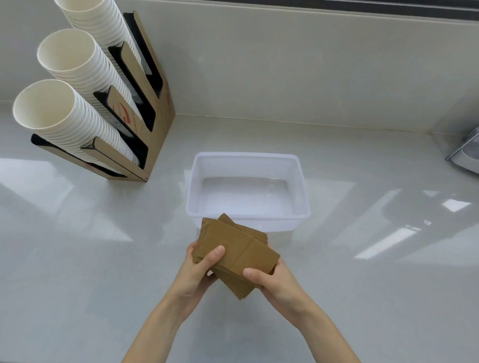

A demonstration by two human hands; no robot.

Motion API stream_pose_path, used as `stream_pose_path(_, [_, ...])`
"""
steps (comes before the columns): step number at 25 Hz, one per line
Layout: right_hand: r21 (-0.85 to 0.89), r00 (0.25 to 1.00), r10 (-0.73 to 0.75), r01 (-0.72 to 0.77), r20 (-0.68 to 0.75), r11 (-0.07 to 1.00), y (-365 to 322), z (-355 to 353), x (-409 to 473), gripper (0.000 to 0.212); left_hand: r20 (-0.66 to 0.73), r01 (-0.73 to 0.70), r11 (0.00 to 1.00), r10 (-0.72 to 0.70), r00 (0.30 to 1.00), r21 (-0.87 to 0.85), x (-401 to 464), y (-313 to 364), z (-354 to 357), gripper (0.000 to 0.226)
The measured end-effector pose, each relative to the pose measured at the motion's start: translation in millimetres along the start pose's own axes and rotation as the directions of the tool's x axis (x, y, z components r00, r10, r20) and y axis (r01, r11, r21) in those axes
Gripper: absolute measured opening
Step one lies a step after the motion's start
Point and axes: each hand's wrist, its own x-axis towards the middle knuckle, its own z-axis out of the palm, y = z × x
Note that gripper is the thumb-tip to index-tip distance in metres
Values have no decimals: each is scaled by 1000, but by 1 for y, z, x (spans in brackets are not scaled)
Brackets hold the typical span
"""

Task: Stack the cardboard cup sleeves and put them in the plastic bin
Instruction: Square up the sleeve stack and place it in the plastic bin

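Observation:
A loose stack of flat brown cardboard cup sleeves [234, 249] is held above the counter, just in front of the plastic bin. The sleeves are fanned and not squared up; some corners stick out at the top and bottom. My left hand [201, 267] grips the stack's left side with the thumb on top. My right hand [274, 281] grips its right lower edge, thumb on top as well. The translucent white plastic bin [300, 189] stands on the counter right behind the stack, with nothing inside it.
A cardboard cup dispenser [153, 129] with three tilted stacks of white paper cups [72, 121] stands at the back left. A grey object [475, 151] lies at the right edge. The glossy pale counter meets a low wall behind the bin.

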Motion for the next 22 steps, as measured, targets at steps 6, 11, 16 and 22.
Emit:
stream_pose_path(6, [-284,1000,-4,6,9,959,-15,-25,-5,84,171,1,872,-97,980,489,2,19,-17,105])
stream_pose_path(11, [-477,997,-78,56,-26,877,-13,-34,-5,83,217,-148,748,5,976,647,19,12,-11,79])
stream_pose_path(16, [-530,993,-76,18,-88,848,5,-38,-7,97,211,-200,654,64,975,730,25,-9,-10,79])
stream_pose_path(22, [-471,995,-50,1,-91,882,11,-47,-10,105,265,-235,529,20,964,815,22,-6,0,109])
